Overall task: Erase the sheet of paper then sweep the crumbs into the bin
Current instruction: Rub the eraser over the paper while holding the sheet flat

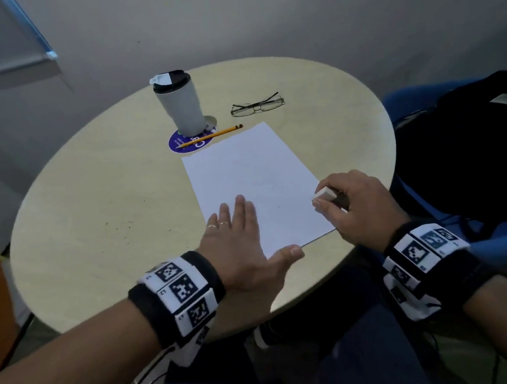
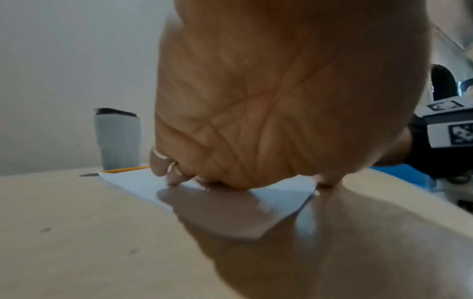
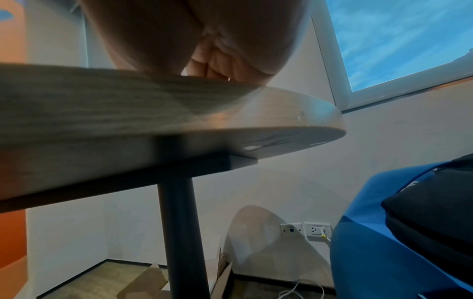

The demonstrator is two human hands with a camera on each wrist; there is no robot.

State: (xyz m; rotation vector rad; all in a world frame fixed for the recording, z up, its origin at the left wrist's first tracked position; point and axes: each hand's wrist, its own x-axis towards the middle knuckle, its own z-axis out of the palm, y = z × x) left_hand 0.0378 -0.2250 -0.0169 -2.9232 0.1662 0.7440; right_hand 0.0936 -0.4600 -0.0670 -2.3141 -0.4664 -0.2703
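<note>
Holding eraser point(image 1: 325, 195) beside paper point(image 1: 253, 175).

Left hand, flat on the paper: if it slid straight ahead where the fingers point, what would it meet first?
Probably the pencil, lying past the sheet of paper ahead of the left hand; depth is uncertain.

The right hand point(image 1: 359, 205) hides most of the eraser point(image 1: 324, 195); beneath its palm, the sheet's point(image 1: 254, 185) near corner disappears.
</note>
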